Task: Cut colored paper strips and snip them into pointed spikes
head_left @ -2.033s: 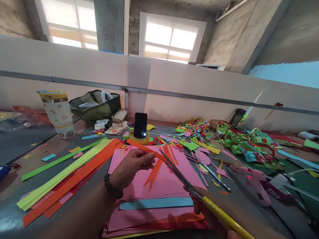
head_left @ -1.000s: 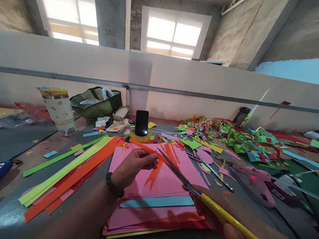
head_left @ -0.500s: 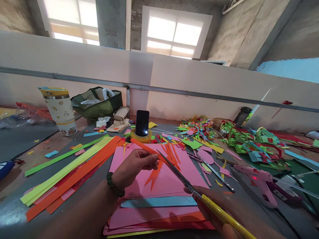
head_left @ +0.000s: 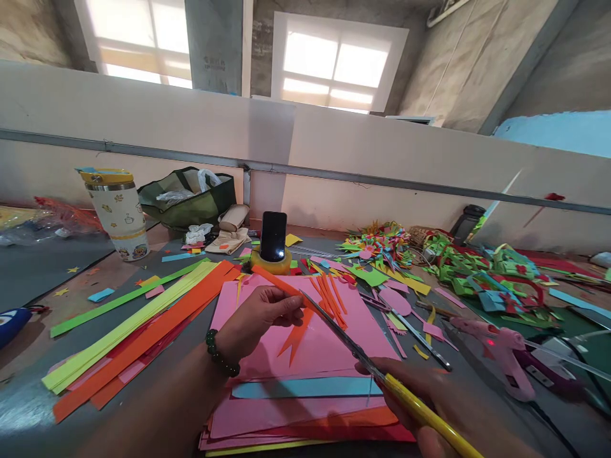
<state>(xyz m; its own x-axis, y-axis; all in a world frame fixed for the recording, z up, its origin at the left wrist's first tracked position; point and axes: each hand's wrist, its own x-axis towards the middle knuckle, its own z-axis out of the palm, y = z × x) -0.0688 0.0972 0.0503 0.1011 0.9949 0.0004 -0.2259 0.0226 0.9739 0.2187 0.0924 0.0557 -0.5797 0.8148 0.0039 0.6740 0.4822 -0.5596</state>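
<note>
- No text can be read from here, folks!
- Up on the grey pillar [head_left: 214, 44], small stencil-like marks [head_left: 214, 63] in two rows, too faint and blurred to make out.
- Over to the right, a pale label [head_left: 545, 377] on the purple object [head_left: 561, 381], any print far too small!

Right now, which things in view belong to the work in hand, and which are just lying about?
In the work:
scissors, in the right hand
orange strip, in the left hand
probably the thin orange slivers and pink sheets beneath

Seemingly just lying about:
tumbler
green bag
phone
glue gun, unheld, red light showing
</note>
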